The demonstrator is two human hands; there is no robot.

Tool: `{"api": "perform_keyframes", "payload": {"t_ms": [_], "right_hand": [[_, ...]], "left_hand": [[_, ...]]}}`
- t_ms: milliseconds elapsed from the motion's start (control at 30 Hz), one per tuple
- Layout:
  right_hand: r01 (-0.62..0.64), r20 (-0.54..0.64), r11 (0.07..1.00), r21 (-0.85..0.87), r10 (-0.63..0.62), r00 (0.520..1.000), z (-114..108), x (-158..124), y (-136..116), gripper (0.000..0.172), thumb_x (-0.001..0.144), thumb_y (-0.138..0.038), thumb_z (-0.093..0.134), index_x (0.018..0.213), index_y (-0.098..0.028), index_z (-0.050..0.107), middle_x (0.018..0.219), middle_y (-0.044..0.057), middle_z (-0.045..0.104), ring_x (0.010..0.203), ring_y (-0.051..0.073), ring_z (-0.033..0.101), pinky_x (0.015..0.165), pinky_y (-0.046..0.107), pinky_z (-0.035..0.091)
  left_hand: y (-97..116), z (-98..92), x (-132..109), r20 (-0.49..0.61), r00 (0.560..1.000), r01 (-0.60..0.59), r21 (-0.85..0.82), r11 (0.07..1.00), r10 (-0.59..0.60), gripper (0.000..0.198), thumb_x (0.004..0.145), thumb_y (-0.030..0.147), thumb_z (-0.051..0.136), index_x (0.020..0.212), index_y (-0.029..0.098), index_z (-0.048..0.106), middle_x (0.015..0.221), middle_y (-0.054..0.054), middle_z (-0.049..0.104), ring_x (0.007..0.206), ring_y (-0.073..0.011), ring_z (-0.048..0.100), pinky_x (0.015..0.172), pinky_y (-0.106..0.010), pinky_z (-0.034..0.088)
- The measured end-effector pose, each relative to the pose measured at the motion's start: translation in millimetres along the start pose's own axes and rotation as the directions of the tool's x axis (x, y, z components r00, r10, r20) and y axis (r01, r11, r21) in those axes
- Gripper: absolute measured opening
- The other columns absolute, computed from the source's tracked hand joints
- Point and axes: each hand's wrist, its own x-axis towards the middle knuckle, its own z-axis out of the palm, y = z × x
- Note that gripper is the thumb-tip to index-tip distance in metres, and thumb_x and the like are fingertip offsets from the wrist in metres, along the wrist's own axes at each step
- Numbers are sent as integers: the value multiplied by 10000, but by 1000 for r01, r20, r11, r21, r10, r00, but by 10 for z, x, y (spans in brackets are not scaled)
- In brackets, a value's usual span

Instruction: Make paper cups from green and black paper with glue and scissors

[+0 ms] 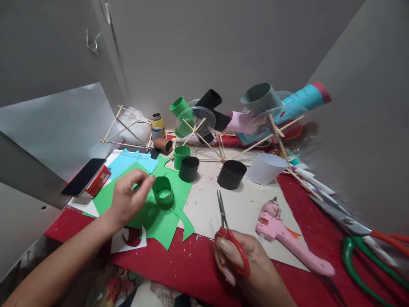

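Observation:
My right hand (238,258) holds small red-handled scissors (223,209), blades pointing up and nearly together. Over green paper sheets (111,187), my left hand (131,196) has its fingers curled in; whether anything is between them is hidden. Just right of its fingertips stands a green paper cup (163,192), open at the top. Another green paper cup (182,157) and a black paper cup (188,169) stand together behind it. A larger black cup (231,175) and a white paper cup (267,169) are further right. A curved green scrap (185,225) lies near the sheets' edge.
On the right lie a pink glue gun (287,238) and large scissors (354,226) with green and red handles. Stick frames carry clear discs (204,123) with paper tubes along the back. A phone (84,177) rests at left, beside a red box (98,181).

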Motion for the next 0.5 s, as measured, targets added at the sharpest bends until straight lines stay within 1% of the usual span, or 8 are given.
{"api": "perform_keyframes", "payload": {"t_ms": [33,67,100,167,267,333,400,500], "right_hand": [[12,7,1000,-1,-12,1000,-3,-2,8,570,844,-684,584,571,-199,463,428,-48,416,418,86,342,445,231,244],[18,8,1000,-5,-18,1000,-2,-4,11,567,845,-678,589,571,-197,466,433,-47,418,424,87,346,450,232,246],[18,8,1000,-8,-18,1000,2,-9,7,565,841,-674,598,571,-195,468,437,-46,418,428,88,347,453,233,245],[5,-4,1000,-11,-5,1000,18,-23,-14,563,826,-672,619,570,-193,471,438,-48,411,433,88,346,456,233,237],[-16,-43,1000,-15,15,999,32,-54,-39,566,809,-674,638,563,-191,477,438,-40,422,439,93,359,463,239,241],[-25,-54,999,-31,23,998,15,-66,-21,561,808,-665,645,555,-191,484,442,-25,447,437,98,374,459,244,248],[-42,-38,998,-41,41,998,-20,-66,19,553,809,-657,647,555,-191,493,439,-15,464,429,103,386,448,247,254],[-59,10,997,-43,59,998,-62,-65,60,546,805,-654,652,557,-190,506,431,-7,472,423,107,396,448,245,268]], "left_hand": [[117,-5,-57,137,975,-168,-50,984,174,166,933,203,543,768,186,560,687,13,610,628,-114,570,609,-236,452],[223,15,-115,280,903,-307,-110,945,325,138,943,199,519,815,184,567,727,-5,637,654,-123,598,606,-238,465],[312,58,-170,441,811,-373,-117,921,384,113,953,201,496,878,182,578,802,-28,664,685,-133,623,605,-244,476],[431,194,-248,683,654,-413,-36,910,324,122,953,173,464,1004,177,575,938,-60,674,690,-144,644,562,-258,475],[476,416,-266,857,492,-423,83,903,152,177,896,114,506,1054,167,567,1009,-72,657,619,-157,635,470,-291,418],[466,490,-230,903,414,-416,74,906,116,169,869,123,548,1028,163,590,972,-65,665,625,-171,639,466,-301,391],[472,461,-181,923,369,-399,54,916,106,151,861,128,567,1002,162,610,917,-59,682,642,-178,643,485,-296,381],[526,205,-138,912,391,-290,-3,957,121,78,894,169,576,943,171,636,871,-54,701,704,-181,653,546,-275,407]]}}
